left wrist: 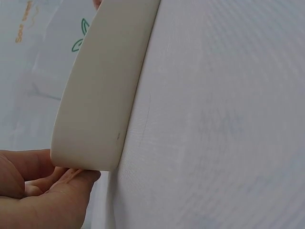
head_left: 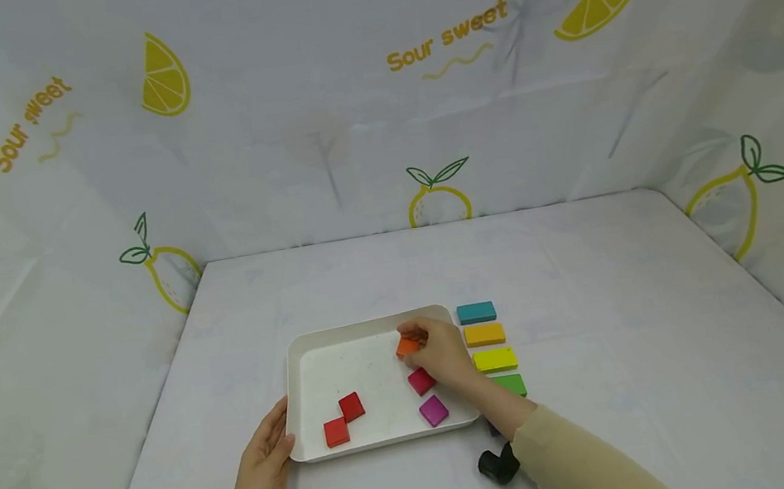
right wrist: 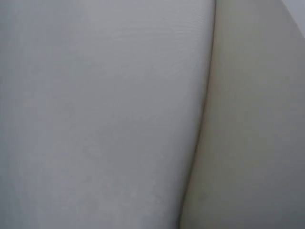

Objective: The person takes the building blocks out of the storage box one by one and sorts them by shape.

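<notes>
In the head view a white rectangular tray (head_left: 382,445) lies on the table. My left hand (head_left: 262,472) holds its left side near the front corner; up close, fingers of that hand (left wrist: 52,195) touch the tray's outer wall (left wrist: 95,95). Over the tray's right part, my right hand (head_left: 440,350) pinches an orange square tile (head_left: 407,347). Below that hand lie a crimson tile (head_left: 422,381) and a magenta tile (head_left: 434,411). Two red tiles, one (head_left: 351,406) touching or nearly touching the other (head_left: 336,432), sit at front left inside the tray.
Right of the tray stand a teal block (head_left: 476,313), an amber block (head_left: 484,335), a yellow block (head_left: 494,360) and a green block (head_left: 510,385), partly behind my forearm. A black rounded object (head_left: 498,466) is beside my right sleeve (head_left: 580,460). The right wrist view shows only blurred pale surfaces.
</notes>
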`<state>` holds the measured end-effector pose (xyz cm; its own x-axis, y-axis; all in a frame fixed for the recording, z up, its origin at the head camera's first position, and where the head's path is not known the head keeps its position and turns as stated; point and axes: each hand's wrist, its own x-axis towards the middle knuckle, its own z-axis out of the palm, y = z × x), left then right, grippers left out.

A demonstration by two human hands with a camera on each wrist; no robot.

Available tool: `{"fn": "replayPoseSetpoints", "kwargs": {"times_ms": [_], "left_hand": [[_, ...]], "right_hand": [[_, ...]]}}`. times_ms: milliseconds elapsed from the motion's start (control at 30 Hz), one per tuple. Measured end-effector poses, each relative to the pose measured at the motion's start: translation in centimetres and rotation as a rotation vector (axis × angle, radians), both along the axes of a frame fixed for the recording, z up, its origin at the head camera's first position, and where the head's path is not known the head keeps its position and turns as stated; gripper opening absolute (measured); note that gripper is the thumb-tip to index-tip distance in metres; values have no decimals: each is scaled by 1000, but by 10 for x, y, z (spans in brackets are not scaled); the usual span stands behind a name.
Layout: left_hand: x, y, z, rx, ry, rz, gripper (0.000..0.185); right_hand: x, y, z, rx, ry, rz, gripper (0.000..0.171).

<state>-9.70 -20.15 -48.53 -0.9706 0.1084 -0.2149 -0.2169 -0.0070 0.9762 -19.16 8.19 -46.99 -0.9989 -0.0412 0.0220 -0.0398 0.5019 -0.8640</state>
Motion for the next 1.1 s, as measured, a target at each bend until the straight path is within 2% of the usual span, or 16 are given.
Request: {"fn": "replayPoseSetpoints", "kwargs": {"times_ms": [133, 300, 500, 633, 800, 1100], "left_hand": [[0, 0, 0, 7, 6, -1, 57], [1, 1, 0, 11, -8, 4, 56], [1, 1, 0, 6, -13, 3, 57], [1, 1, 1, 6, -8, -5, 58], [1, 0, 1, 3, -10, -3, 56], [1, 2, 1, 5, -20, -2, 56]], "right_hand": [[-3, 11, 12, -27, 26, -9, 40], [-15, 43, 30, -67, 63, -42, 42], [-28, 98, 40, 8, 101, -52, 42], [-33, 132, 40, 70, 103, -46, 44], [-34, 162, 32, 107, 60, -32, 44], [-33, 184, 14, 195, -12, 13, 41]]}}
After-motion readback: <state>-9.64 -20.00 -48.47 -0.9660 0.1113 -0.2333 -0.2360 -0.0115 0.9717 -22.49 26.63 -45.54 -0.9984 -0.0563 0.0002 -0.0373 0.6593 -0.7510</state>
